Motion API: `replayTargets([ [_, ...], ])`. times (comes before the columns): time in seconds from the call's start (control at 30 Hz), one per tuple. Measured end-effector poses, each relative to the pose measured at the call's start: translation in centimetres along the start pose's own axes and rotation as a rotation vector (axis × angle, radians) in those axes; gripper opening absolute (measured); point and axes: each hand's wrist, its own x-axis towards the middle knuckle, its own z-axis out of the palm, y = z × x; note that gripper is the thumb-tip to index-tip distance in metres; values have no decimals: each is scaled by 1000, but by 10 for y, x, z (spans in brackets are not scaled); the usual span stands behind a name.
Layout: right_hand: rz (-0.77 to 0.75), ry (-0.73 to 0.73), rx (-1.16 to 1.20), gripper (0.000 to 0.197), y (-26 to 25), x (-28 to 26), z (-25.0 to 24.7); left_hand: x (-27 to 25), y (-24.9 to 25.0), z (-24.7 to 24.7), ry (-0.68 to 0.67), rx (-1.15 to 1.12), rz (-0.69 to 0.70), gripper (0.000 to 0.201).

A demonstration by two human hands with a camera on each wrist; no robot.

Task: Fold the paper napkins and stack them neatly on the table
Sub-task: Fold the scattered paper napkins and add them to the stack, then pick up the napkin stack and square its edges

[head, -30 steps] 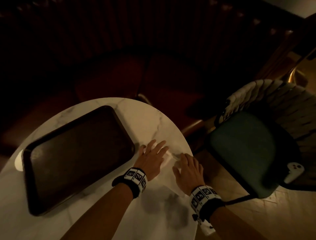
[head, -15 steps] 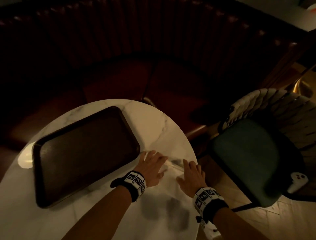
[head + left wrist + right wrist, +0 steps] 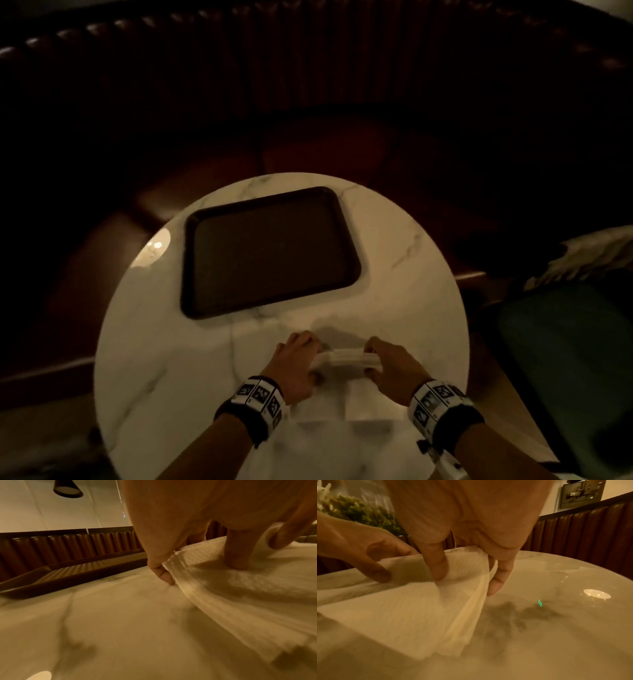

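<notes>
A stack of white paper napkins [image 3: 346, 359] sits near the front of the round marble table [image 3: 164, 359]. My left hand [image 3: 298, 356] pinches its left end and my right hand [image 3: 387, 359] pinches its right end, and the far edge is lifted off the table. In the left wrist view my thumb and fingers [image 3: 161, 573] grip the layered edge of the napkins [image 3: 231, 588]. In the right wrist view my thumb and fingers [image 3: 438, 566] hold the napkins [image 3: 412, 615], whose near edge hangs down to the table; the left hand [image 3: 359, 550] is at the other end.
A dark empty rectangular tray [image 3: 270, 253] lies on the far half of the table. A dark padded bench [image 3: 308, 102] curves behind the table. A teal-seated chair [image 3: 575, 359] stands close on the right.
Both hands lay flat on the napkins at the table's right edge; now they have curled round the ends of the stack and lifted its far edge. The head view has swung to centre on the table.
</notes>
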Motion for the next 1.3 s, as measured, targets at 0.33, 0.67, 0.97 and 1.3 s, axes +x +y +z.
replayTargets([
  [0.33,-160,35,-363,51,-12,-15,21,-22,8,20,3,139,-90,57],
  [0.67,-184,-189,-383,20,-33,0,-1,-36,10,6,-86,108,-149,41],
  [0.97,-230,61,308,62,-42,-26,-10,-97,-15,-13,355,-333,-105,23],
  [1.3,-154,381,685,35,-48,-24,51,-117,-23,15,900,-556,-126,37],
])
